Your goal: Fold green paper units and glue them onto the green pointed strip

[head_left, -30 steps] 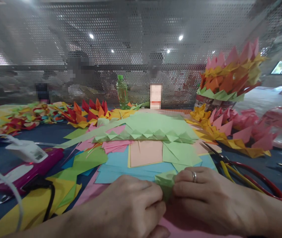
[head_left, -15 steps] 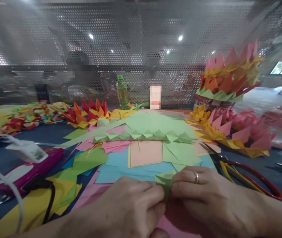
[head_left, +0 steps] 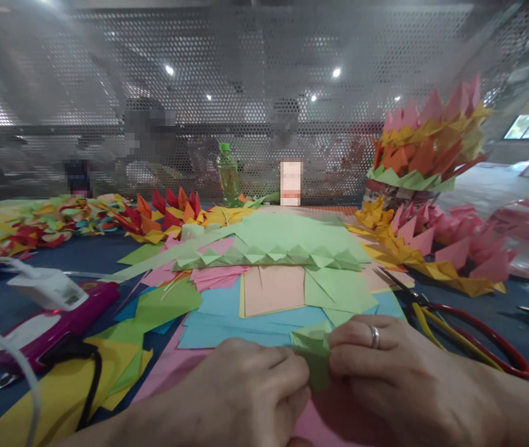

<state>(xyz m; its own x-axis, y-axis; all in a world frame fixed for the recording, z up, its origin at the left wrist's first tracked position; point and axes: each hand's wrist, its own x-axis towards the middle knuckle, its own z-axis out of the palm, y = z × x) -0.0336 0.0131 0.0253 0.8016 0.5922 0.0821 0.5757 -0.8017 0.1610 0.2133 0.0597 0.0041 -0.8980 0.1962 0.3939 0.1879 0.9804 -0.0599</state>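
A small folded piece of green paper point(head_left: 316, 354) is between my two hands, low in the middle of the head view. My left hand point(head_left: 255, 388) has its fingers curled on the paper's left edge. On the right edge, my right hand point(head_left: 380, 369), with a silver ring, is closed on the same piece. My fingertips and the paper's lower part are partly hidden. Beneath lies a pink sheet point(head_left: 164, 369). Just beyond are blue sheets point(head_left: 213, 323), a peach square point(head_left: 276, 290) and a strip of folded green points point(head_left: 274, 256).
Scissors point(head_left: 432, 310) with red and yellow handles lie at the right. Left are a magenta power strip point(head_left: 54, 323), a white charger point(head_left: 48, 287) and cables. A green-capped bottle point(head_left: 228, 177) and a tiered paper piece point(head_left: 425, 143) stand at the back, before a perforated metal screen point(head_left: 246, 81).
My right hand has shifted slightly right, away from my left, so more of the green paper shows between them. The background is otherwise nearly the same.
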